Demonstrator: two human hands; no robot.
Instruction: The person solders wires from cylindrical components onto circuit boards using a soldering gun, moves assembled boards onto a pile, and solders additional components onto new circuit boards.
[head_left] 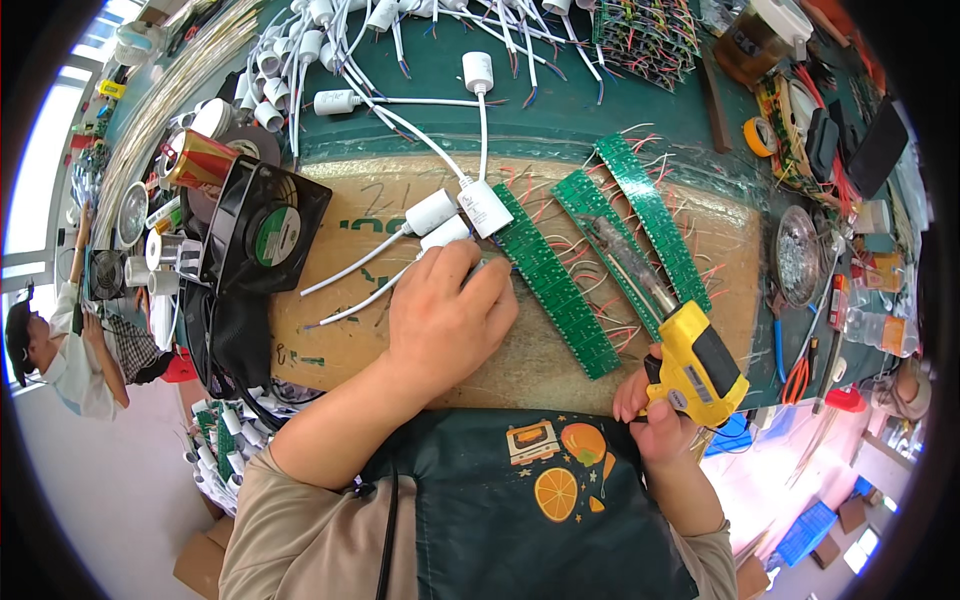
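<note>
I see the yellow-and-black soldering gun (700, 365) tilted, its metal barrel angled up and leftward across the middle green circuit strip (600, 245); from here I cannot tell whether the tip touches. To its left I have another board, the left green strip (560, 290), flat on the brown cardboard (345, 335), slanting down rightward, thin red and white wires spreading from its right edge. At its upper end I make out a white cap (485, 207), tilted, its cable running up leftward. Just beside it lie a second cap (431, 212) and a partly covered third cap (443, 233), their cables trailing down leftward.
</note>
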